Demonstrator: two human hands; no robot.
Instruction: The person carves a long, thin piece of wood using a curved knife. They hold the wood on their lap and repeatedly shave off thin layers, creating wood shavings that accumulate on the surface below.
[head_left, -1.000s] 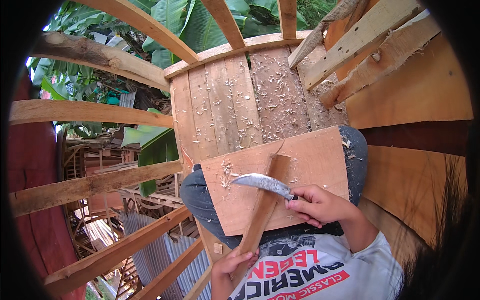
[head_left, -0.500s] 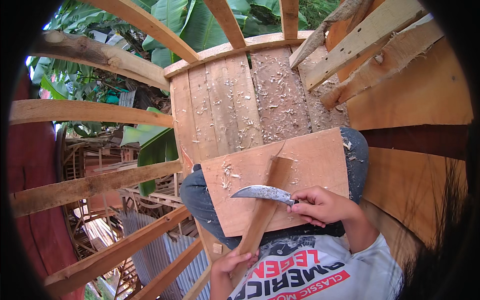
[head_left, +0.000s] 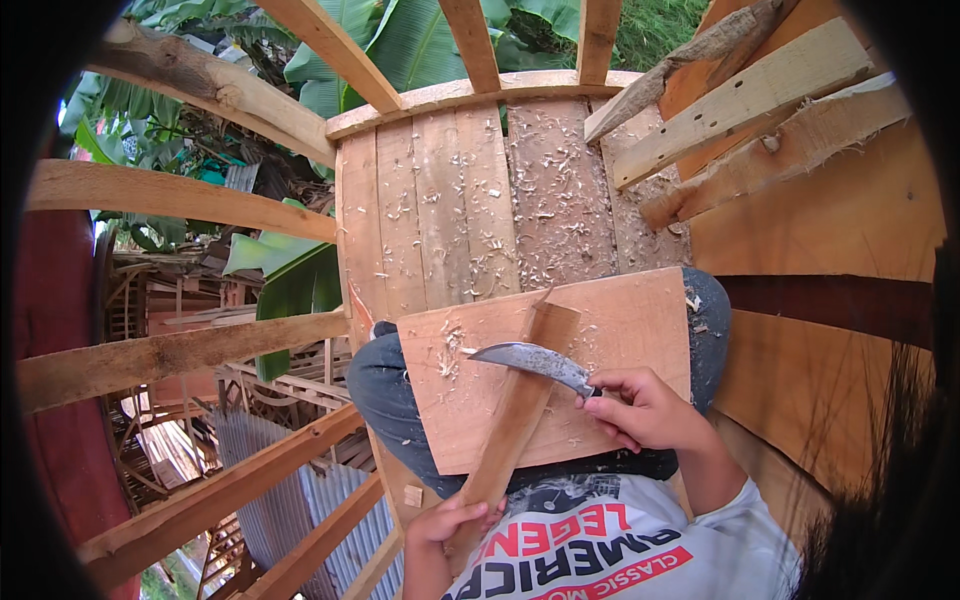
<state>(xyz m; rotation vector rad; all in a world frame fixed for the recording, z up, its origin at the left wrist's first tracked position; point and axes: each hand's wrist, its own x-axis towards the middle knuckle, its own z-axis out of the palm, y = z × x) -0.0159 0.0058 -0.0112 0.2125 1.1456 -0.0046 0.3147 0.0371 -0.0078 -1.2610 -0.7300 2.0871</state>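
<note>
knife (head_left: 532, 362) now lower on stick (head_left: 516, 420)

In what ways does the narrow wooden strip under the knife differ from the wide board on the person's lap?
The wooden strip is long and narrow; the wide board is broad and roughly rectangular. The strip lies slanted on top of the board and reaches past its near edge, while the board rests flat across the knees. The left hand grips the strip's near end; the right hand holds the curved knife on the strip. Both are pale bare wood with shavings about.

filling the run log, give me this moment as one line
left hand: grips wooden stick low end | right hand: holds curved knife, blade across stick | board on lap | shavings about
</note>
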